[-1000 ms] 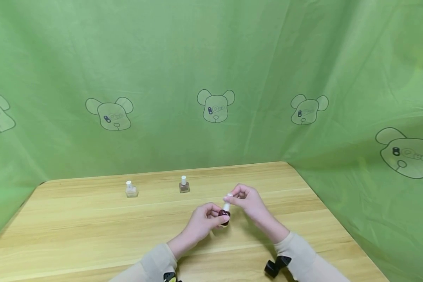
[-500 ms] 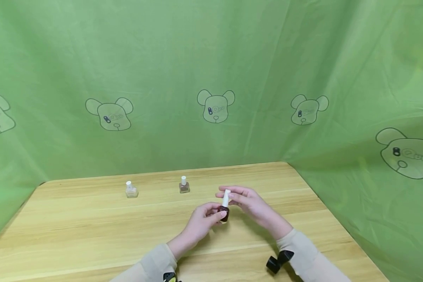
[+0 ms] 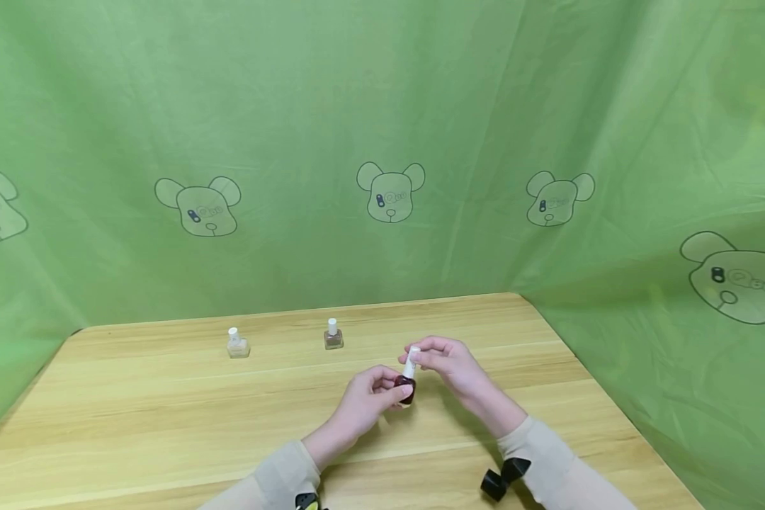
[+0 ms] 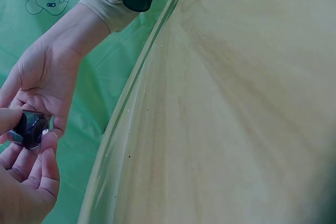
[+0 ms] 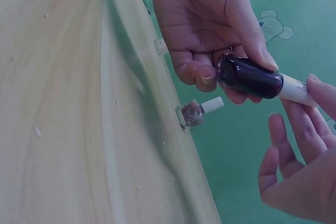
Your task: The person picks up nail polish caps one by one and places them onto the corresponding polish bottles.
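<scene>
My left hand (image 3: 362, 402) pinches the dark red glass body of a nail polish bottle (image 5: 251, 78) between thumb and fingers, above the table. The bottle leans slightly, its white cap (image 3: 411, 361) pointing up and away. My right hand (image 3: 451, 365) holds that cap between thumb and fingers, as the right wrist view also shows. The cap sits on the bottle's neck. In the left wrist view the dark bottle (image 4: 30, 129) is seen from its base, and the cap is hidden behind it.
On the wooden table (image 3: 166, 418) a brownish nail polish bottle (image 3: 333, 338) stands upright near the back edge. Farther left is a clear one with a white cap (image 3: 238, 345). A green curtain (image 3: 293, 142) printed with bear heads hangs behind and to the right.
My right fingers have loosened from the cap, spread, and closed round it again. The bottle has tilted a little in my left hand; both bottles on the table are unmoved.
</scene>
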`<act>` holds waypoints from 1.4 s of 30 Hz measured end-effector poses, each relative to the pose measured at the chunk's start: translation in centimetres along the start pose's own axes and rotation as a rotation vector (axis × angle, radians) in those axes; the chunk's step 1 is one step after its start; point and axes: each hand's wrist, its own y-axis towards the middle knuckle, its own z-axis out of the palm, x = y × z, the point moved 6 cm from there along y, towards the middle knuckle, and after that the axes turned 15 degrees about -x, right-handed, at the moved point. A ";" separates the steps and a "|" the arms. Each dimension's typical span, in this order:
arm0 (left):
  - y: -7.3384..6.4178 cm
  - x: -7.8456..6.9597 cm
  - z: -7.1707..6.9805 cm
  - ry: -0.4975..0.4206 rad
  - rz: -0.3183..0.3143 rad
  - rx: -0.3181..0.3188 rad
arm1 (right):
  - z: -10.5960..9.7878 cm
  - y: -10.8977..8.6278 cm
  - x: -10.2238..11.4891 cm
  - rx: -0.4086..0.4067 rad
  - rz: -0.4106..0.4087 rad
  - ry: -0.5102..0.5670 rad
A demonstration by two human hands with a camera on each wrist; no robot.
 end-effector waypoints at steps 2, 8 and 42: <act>0.0 0.0 0.0 0.003 -0.006 -0.001 | -0.1 0.0 -0.1 -0.035 0.021 -0.003; -0.1 0.0 -0.1 0.017 0.005 -0.004 | 0.1 -0.3 -0.1 -0.129 0.081 0.021; -0.1 0.0 0.2 -0.003 0.003 0.014 | 0.9 -0.4 0.2 0.150 0.016 0.144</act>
